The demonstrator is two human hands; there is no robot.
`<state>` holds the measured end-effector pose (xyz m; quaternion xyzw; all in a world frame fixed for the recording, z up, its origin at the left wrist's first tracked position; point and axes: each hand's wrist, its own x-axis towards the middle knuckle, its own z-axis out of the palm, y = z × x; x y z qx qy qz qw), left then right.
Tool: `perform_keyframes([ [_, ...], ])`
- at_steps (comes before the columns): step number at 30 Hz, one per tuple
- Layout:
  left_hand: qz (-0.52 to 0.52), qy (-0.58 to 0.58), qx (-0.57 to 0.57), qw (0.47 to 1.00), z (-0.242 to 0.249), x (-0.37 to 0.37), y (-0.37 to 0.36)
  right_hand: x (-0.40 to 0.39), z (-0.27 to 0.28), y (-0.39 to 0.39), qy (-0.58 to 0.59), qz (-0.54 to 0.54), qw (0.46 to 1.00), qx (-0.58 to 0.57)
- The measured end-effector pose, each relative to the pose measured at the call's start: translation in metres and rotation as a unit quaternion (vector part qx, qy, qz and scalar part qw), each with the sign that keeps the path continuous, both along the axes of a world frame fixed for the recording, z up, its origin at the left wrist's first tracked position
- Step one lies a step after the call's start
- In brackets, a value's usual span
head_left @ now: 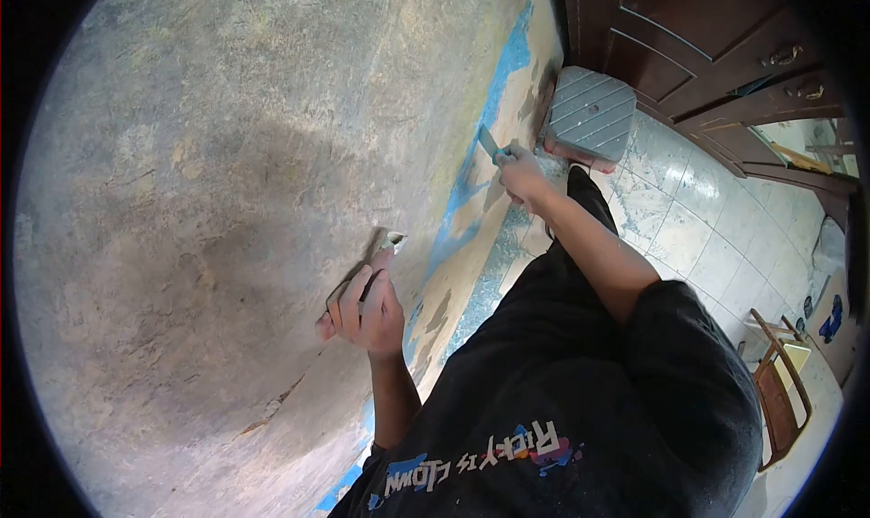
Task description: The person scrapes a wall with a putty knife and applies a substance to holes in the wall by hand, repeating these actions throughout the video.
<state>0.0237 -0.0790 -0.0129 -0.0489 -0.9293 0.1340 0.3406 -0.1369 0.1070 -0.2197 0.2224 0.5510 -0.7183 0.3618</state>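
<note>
Head view: one rough wall [217, 174], nine o'clock
Left hand [367, 311]: fingers curled round one tool [393, 240]
Right hand [520, 175]: fingers pinching one flat scraper [488, 140]
Stool [589, 110]: one, ridged, two o'clock

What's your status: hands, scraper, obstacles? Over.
Right hand holds scraper at blue strip on wall. Left hand at wall by small pale item, hold unclear. Nothing seen blocking scraper; grey stool beyond.

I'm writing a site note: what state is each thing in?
Left hand: closed on tool
Tool: held at wall
Right hand: closed on scraper
Scraper: held at blue paint
Wall: patchy, chipped
Blue paint: broken up
Stool: upright
Floor: smudged
Cabinet: cannot tell if fully shut
Chair: pose unclear
</note>
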Motion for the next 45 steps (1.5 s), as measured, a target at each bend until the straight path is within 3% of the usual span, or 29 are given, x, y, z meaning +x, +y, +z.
perform_keyframes([
  [5,-0.024,-0.005,0.012,1.0,0.004,0.005,0.003,-0.013,-0.033,-0.014,-0.012,-0.018,1.0,0.019],
  [9,-0.04,0.0,0.053,0.998,0.005,0.008,-0.002,-0.003,0.006,-0.018,-0.001,-0.019,1.0,0.015],
  [11,-0.038,-0.009,0.056,0.998,0.007,0.011,0.002,-0.019,-0.033,-0.018,-0.066,-0.025,0.996,-0.054],
  [18,-0.047,-0.002,0.063,0.997,0.007,0.017,0.005,-0.011,0.005,-0.006,-0.07,-0.006,0.994,-0.08],
  [21,-0.061,-0.006,0.079,0.995,0.005,0.019,0.009,-0.022,-0.046,-0.013,-0.088,0.012,0.993,-0.074],
  [26,-0.043,0.023,0.089,0.995,0.006,0.027,0.007,-0.009,0.005,-0.013,-0.061,0.005,0.996,-0.061],
  [28,-0.034,0.022,0.106,0.994,0.006,0.031,0.013,-0.011,-0.018,-0.016,-0.068,-0.021,0.995,-0.075],
  [31,-0.038,0.029,0.119,0.992,0.012,0.031,0.019,-0.026,-0.048,-0.008,-0.057,0.056,0.997,-0.007],
  [36,0.005,0.089,0.139,0.986,0.015,0.049,0.028,-0.009,-0.036,0.03,0.038,0.099,0.994,0.025],
  [37,0.018,0.1,0.144,0.984,0.013,0.054,0.029,-0.005,-0.082,0.04,0.127,0.15,0.98,0.043],
  [39,0.044,0.117,0.159,0.979,0.005,0.064,0.033,0.02,-0.023,0.06,0.033,0.035,0.998,0.04],
  [41,0.068,0.123,0.173,0.975,0.0,0.07,0.037,0.025,-0.022,0.082,0.007,0.033,0.998,0.055],
  [44,0.101,0.141,0.186,0.967,0.001,0.069,0.044,0.007,-0.015,0.098,0.23,0.0,0.955,0.186],
  [45,0.111,0.149,0.187,0.965,0.005,0.066,0.047,-0.01,-0.005,0.105,0.267,-0.002,0.947,0.181],
])
